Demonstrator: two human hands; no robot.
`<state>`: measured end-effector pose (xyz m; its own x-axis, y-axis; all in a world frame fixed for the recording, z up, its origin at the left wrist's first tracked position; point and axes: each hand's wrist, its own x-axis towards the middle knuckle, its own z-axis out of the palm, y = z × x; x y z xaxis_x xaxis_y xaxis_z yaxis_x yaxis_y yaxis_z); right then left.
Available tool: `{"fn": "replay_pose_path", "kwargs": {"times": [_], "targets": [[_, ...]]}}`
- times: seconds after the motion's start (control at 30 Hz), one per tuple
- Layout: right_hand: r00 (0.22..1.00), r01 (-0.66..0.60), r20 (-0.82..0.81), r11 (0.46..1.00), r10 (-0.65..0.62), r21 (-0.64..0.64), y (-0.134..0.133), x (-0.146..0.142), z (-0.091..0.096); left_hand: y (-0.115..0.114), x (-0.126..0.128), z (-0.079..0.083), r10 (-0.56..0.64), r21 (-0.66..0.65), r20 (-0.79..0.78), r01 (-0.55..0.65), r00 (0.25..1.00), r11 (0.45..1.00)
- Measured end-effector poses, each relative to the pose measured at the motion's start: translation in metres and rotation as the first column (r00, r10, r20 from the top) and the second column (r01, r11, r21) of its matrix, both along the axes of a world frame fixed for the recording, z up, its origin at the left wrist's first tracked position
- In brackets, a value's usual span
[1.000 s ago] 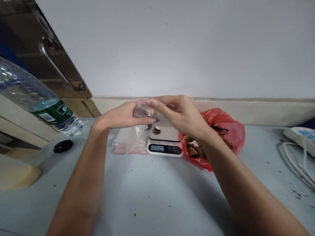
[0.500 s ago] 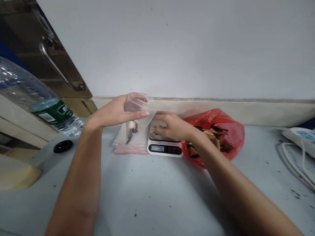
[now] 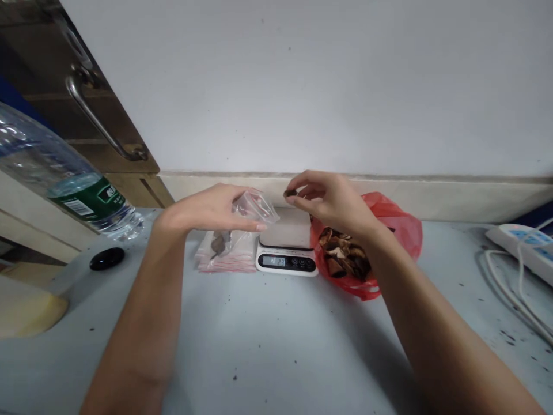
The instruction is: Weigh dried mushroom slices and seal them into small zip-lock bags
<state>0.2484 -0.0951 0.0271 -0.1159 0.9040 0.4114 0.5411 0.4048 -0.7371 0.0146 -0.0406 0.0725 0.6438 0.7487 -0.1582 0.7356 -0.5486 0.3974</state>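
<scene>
We see both forearms reaching in from the lower corners toward frame centre. Left hand (image 3: 211, 208) is palm-down, fingers curled around the mouth of a small clear zip bag (image 3: 253, 208), held up off the bench (image 3: 276, 346); the bag's lower part hangs down left of centre with a dark piece inside it, over a stack of red-edged bags (image 3: 227, 260). Right hand (image 3: 330, 199) is raised just right of centre, wrist bent, thumb and forefinger pinched on a small dark dried piece (image 3: 290, 193), other fingers loosely curled; the piece sits just beside the bag mouth, apart from it. Below them a white scale (image 3: 287, 253) with lit display. Red plastic bag (image 3: 389, 236) of brown dried pieces touches the scale's right side. Water bottle (image 3: 64, 178) at left, black cap (image 3: 107, 259) near it, power strip (image 3: 522, 248) at right edge.
</scene>
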Motion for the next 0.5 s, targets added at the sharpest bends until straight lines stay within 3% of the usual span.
{"fn": "replay_pose_path", "kwargs": {"times": [0.1,0.3,0.5], "targets": [[0.990,-0.034,-0.132,0.995,0.046,0.091,-0.009,-0.007,0.010,-0.003,0.003,0.001,-0.052,0.017,0.081,0.050,0.995,0.999],[0.996,-0.088,-0.017,0.991,0.090,0.098,-0.029,-0.005,0.027,-0.006,0.004,0.004,-0.138,-0.011,0.238,0.145,0.961,0.989],[0.975,-0.220,0.012,0.960,0.221,0.173,-0.036,0.010,0.036,-0.005,0.002,0.003,-0.247,-0.066,0.525,0.328,0.815,0.942]]}}
